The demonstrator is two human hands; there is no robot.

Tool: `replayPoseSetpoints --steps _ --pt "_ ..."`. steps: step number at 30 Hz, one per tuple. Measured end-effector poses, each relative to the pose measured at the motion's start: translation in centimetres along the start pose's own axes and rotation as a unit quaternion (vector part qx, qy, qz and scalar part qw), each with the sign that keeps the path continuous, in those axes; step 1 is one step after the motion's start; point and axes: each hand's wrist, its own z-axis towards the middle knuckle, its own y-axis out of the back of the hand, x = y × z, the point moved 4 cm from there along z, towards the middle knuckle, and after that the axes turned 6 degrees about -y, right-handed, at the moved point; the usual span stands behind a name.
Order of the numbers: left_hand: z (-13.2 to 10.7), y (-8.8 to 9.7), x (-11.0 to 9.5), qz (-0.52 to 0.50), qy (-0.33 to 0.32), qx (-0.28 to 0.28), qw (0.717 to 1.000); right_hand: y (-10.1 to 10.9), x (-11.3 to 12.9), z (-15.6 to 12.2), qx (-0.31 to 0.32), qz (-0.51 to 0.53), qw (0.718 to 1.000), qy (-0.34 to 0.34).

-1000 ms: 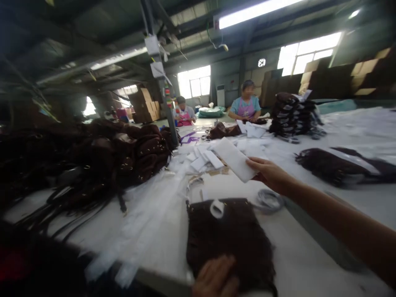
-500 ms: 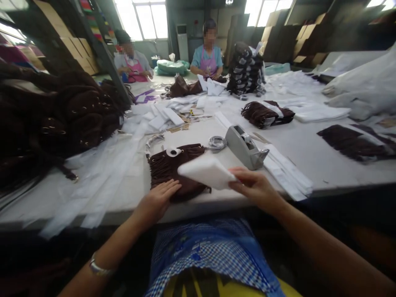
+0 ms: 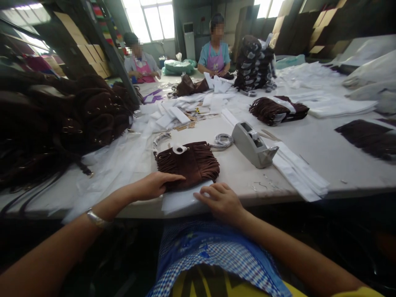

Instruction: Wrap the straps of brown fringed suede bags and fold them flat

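A dark brown fringed bag (image 3: 193, 165) lies flat near the table's front edge, with a white round tag or roll (image 3: 179, 149) at its top. My left hand (image 3: 151, 185) is at its lower left edge, the index finger stretched over the brown front and the other fingers curled below. A folded white sheet (image 3: 179, 201) sticks out from under the bag's lower edge. My right hand (image 3: 221, 200) holds the sheet's right end, fingers bent over it. How far the sheet reaches beneath the bag is hidden.
A grey tape dispenser (image 3: 252, 144) stands right of the bag, beside a wrapped coiled strap (image 3: 223, 141). White strips (image 3: 300, 171) lie further right. Dark bags (image 3: 89, 111) heap up on the left. Two people (image 3: 215, 53) work across the table.
My right hand has brought the white sheet down to the bag's lower edge, partly under it. My left hand has shifted along that edge. The bag's fringe shows more on the right.
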Motion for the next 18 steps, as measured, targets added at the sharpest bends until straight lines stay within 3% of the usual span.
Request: replayPoseSetpoints --steps 4,8,12,18 --pt "0.3 0.4 -1.1 -0.006 -0.027 -0.003 1.0 -1.6 -1.1 0.1 0.006 -0.045 0.999 -0.03" --pt "0.5 -0.3 -2.6 0.049 -0.026 -0.044 0.998 -3.3 -1.5 0.7 0.007 -0.069 0.994 -0.083" --pt "0.5 -2.9 -3.7 0.163 0.023 -0.114 0.98 -3.8 -1.4 -0.3 0.021 -0.047 0.989 -0.137" --pt "0.8 -7.5 -5.9 0.305 -0.004 -0.254 0.918 -1.3 -0.9 -2.7 -0.013 0.053 0.996 -0.067"
